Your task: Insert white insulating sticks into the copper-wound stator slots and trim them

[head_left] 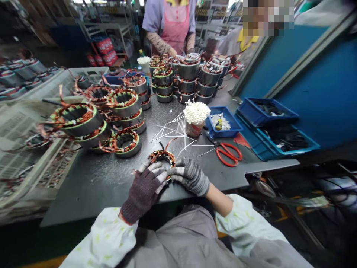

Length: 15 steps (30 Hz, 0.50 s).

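Observation:
A motor stator [163, 155] with copper windings rests near the table's front edge, two lead wires sticking up from its far side. My left hand [145, 186], in a dark glove with pale fingertips, grips its left and near side. On the right side, my right hand [192, 175], in a grey striped glove, has its fingers closed on the winding. The fingers hide much of the stator's near rim. White tie strings [170, 130] lie scattered just beyond it. Behind them stands a cup [193, 130] packed with a bundle of white strings [196, 111].
Red-handled scissors [228, 153] lie to the right, near a small blue tray [225, 124] and stacked blue bins [290, 143]. Stator stacks [125, 108] stand at left and at the back [186, 78]. A plastic crate [41, 175] borders the left. A person in a pink apron [174, 22] works opposite.

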Motion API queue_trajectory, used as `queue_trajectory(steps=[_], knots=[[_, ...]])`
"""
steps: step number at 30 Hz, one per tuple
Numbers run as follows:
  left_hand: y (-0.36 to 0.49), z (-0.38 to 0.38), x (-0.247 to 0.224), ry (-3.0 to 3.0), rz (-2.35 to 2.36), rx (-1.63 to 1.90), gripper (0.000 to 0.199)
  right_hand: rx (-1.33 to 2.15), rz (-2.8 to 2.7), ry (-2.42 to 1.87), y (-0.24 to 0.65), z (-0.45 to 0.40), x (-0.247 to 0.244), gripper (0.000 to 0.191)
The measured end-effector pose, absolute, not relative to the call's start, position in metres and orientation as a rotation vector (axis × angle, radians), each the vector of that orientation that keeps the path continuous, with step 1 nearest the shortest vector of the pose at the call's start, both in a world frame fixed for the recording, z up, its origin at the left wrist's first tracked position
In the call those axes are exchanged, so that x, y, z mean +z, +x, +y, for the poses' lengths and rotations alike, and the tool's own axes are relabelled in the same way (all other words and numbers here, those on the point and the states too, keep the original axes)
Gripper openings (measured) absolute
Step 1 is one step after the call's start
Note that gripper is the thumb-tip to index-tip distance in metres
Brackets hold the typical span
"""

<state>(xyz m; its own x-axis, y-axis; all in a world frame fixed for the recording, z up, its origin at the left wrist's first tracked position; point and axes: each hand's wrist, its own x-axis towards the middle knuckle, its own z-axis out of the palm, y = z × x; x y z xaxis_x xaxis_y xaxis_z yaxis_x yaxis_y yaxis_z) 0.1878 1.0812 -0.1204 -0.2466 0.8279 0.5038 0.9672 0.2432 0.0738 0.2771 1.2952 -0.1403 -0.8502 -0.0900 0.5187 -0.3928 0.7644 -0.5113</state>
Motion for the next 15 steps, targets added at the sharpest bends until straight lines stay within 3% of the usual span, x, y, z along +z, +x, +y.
queue_trajectory(steps=[3,7,11,15], knots=[[0.172,1.091,-0.123,-1.634,-2.108,-0.608,0.028,0.977,-2.443,0.28,0.27,1.304,-0.133,0.02],[0.178,1.1,-0.127,-1.467,-2.061,-0.645,0.023,1.099,-2.153,-0.195,0.256,1.351,-0.122,0.024],[0.196,1.092,-0.132,-1.461,-2.072,-0.643,0.03,0.986,-1.828,-0.579,0.223,1.411,-0.11,0.025],[0.196,1.083,-0.133,-1.529,-2.076,-0.66,0.036,1.0,-1.749,-0.605,0.201,1.444,-0.091,0.03]])
